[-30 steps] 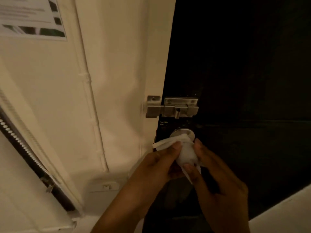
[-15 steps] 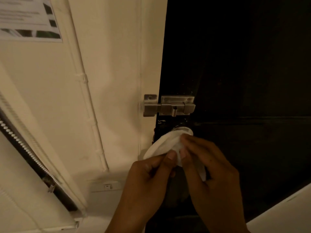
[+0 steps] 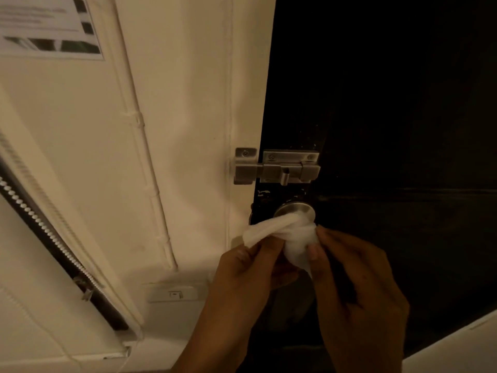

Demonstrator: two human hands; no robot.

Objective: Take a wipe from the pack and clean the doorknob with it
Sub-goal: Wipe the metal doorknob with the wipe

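A white wipe is wrapped around the doorknob on the dark door; only the knob's round metal base plate shows above the wipe. My left hand pinches the wipe's left end, which sticks out toward the door frame. My right hand holds the wipe's right side against the knob with thumb and fingers. The knob itself is hidden under the wipe. No wipe pack is in view.
A metal slide bolt bridges the door edge and the cream frame just above the knob. A cable conduit runs down the wall at left. A wall switch sits low, and a printed notice hangs top left.
The wipe has been pulled tighter around the knob; my left hand has drawn its end out to the left, and my right fingers have shifted lower on the knob's right side.
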